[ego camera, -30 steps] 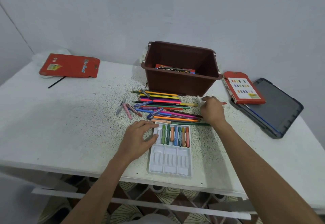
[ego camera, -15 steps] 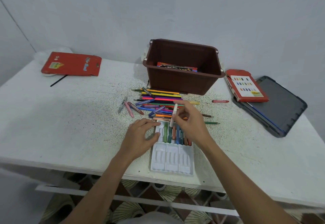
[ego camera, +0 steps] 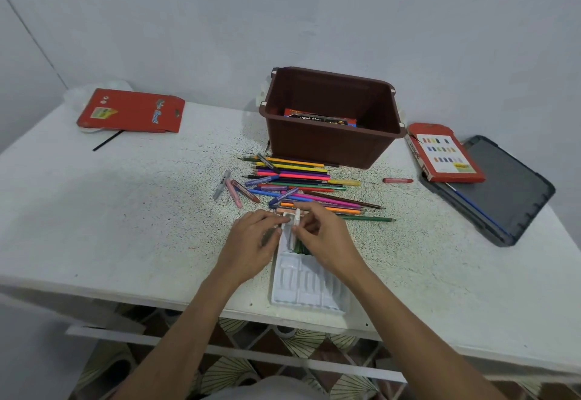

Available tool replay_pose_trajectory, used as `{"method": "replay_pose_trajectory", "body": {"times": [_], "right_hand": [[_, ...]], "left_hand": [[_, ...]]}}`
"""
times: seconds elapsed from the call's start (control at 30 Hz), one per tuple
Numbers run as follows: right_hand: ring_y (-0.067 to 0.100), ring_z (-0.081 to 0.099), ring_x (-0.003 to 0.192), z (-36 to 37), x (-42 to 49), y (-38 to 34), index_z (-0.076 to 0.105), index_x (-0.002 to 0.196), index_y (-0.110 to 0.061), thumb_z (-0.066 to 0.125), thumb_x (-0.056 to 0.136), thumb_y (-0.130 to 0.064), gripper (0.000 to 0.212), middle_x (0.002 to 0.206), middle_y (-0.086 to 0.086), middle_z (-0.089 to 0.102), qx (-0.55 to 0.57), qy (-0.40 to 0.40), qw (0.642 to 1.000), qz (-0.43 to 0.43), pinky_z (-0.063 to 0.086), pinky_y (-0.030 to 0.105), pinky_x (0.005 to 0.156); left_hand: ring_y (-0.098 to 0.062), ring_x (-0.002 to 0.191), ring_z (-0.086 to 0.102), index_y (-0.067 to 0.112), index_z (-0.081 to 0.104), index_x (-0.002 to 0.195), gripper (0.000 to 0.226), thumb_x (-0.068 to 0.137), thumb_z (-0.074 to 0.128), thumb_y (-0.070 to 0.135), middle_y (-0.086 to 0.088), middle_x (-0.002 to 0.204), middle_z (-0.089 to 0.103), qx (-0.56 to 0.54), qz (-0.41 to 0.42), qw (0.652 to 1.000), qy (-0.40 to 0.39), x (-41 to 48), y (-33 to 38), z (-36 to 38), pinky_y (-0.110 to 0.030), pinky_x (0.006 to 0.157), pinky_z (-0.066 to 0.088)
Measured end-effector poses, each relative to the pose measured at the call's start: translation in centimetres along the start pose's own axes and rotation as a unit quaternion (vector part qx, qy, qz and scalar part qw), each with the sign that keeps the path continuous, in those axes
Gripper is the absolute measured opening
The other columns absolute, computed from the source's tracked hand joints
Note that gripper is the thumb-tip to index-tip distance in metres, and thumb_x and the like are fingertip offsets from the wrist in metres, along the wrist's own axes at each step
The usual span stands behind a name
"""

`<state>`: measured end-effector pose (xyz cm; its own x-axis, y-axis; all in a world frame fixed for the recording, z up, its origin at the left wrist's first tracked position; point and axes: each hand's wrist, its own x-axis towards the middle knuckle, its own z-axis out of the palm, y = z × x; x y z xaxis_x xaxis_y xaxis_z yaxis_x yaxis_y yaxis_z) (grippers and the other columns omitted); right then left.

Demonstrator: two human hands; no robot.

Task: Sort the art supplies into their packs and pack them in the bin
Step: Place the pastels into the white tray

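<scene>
We see the brown bin (ego camera: 330, 145) upright at the table's back, with a red pack (ego camera: 319, 119) lying inside. Coloured pencils (ego camera: 301, 179) lie heaped before it, a red crayon (ego camera: 397, 180) apart to their right. The white tray (ego camera: 308, 286) sits at the near edge, and what seems a white crayon (ego camera: 295, 226) tilts over its far end.

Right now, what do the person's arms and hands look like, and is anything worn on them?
Both arms are bare: the left forearm and right forearm show no sleeve as far as the picture's lower edge. The left hand and right hand wear no glove. No watch, bracelet or ring shows, though some fingers are partly hidden.
</scene>
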<state>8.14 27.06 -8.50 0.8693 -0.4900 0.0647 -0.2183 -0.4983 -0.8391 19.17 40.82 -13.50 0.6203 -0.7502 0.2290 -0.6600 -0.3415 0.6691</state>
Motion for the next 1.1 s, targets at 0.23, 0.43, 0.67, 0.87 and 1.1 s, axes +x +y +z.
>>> {"method": "replay_pose_trajectory", "body": {"times": [0.23, 0.43, 0.67, 0.87, 1.1], "right_hand": [[0.000, 0.058, 0.067, 0.1, 0.4, -0.3, 0.066, 0.122, -0.018, 0.066, 0.092, -0.016, 0.031, 0.079, -0.006, 0.066, -0.093, -0.012, 0.996, -0.009, 0.045, 0.011, 0.062], [0.014, 0.054, 0.081, 0.9, 0.5, -0.4, 0.056, 0.134, -0.022, 0.064, 0.093, -0.018, 0.042, 0.094, 0.004, 0.059, -0.166, -0.012, 0.986, -0.028, 0.037, 0.027, 0.070], [0.011, 0.053, 0.082, 1.6, -0.5, 0.5, 0.066, 0.097, -0.015, 0.063, 0.091, -0.011, 0.007, 0.096, 0.000, 0.056, -0.179, 0.016, 0.980, -0.089, 0.043, 0.026, 0.071], [0.019, 0.050, 0.082, 2.1, -0.8, 1.3, 0.070, 0.087, -0.009, 0.063, 0.091, -0.012, 0.008, 0.090, 0.004, 0.055, -0.245, 0.036, 0.962, -0.118, 0.037, 0.028, 0.069], [0.018, 0.043, 0.087, 1.9, -1.2, 2.4, 0.074, 0.096, -0.023, 0.051, 0.093, -0.039, 0.028, 0.093, -0.004, 0.056, -0.294, 0.057, 0.945, -0.128, 0.043, 0.039, 0.073]], "left_hand": [[-0.009, 0.100, 0.054, 0.029, 0.066, 0.122, 0.039, 0.093, 0.042, 0.039, 0.011, 0.107, 0.062, -0.008, 0.002, 1.000, 0.003, -0.2, 0.0, 0.0, -0.039, 0.089, 0.046], [-0.009, 0.100, 0.054, 0.028, 0.067, 0.119, 0.036, 0.091, 0.046, 0.034, 0.013, 0.107, 0.061, -0.011, 0.003, 1.000, 0.007, -0.2, -0.1, 0.0, -0.037, 0.089, 0.046], [-0.010, 0.100, 0.054, 0.027, 0.066, 0.122, 0.041, 0.091, 0.041, 0.040, 0.011, 0.107, 0.062, -0.008, 0.007, 1.000, 0.006, -0.2, 0.0, 0.0, -0.038, 0.089, 0.046], [-0.006, 0.103, 0.054, 0.028, 0.061, 0.128, 0.035, 0.094, 0.053, 0.029, 0.013, 0.110, 0.061, -0.024, -0.003, 1.000, 0.007, -0.2, -0.1, 0.0, -0.037, 0.092, 0.046], [-0.007, 0.103, 0.054, 0.025, 0.064, 0.124, 0.037, 0.092, 0.049, 0.036, 0.012, 0.110, 0.061, -0.017, 0.008, 1.000, 0.011, -0.3, 0.1, -0.2, -0.034, 0.091, 0.046]]}}
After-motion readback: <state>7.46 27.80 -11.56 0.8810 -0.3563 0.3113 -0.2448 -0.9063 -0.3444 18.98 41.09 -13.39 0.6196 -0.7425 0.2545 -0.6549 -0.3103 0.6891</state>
